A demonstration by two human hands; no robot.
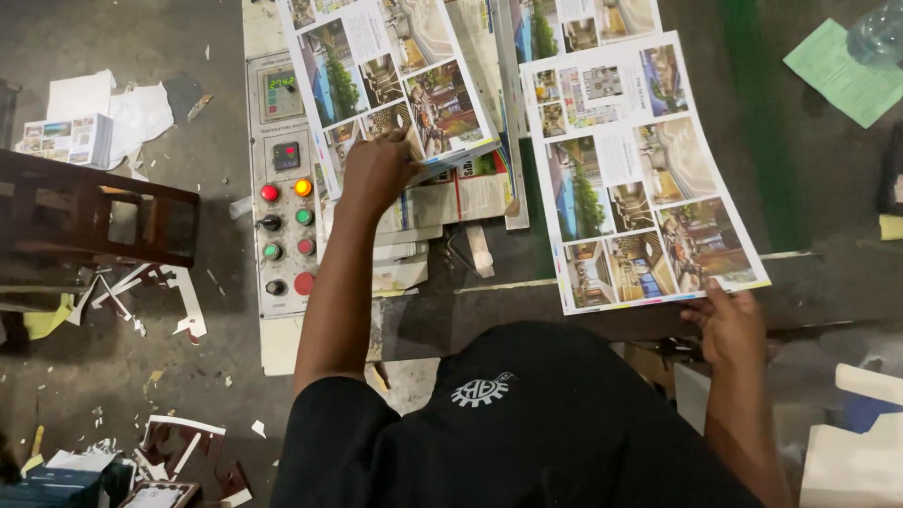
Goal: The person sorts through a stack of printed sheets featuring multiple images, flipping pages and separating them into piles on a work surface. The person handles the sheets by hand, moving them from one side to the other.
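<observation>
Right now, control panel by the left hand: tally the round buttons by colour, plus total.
On the control panel beside the left hand, which rests on the stack of printed sheets:
Red buttons: 3
Green buttons: 2
Orange buttons: 1
Black knobs: 2
Total: 8

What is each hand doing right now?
Left hand: closed, fingers pinching the top glossy printed sheet of the stack.
Right hand: closed on the separate printed photo sheet.
</observation>
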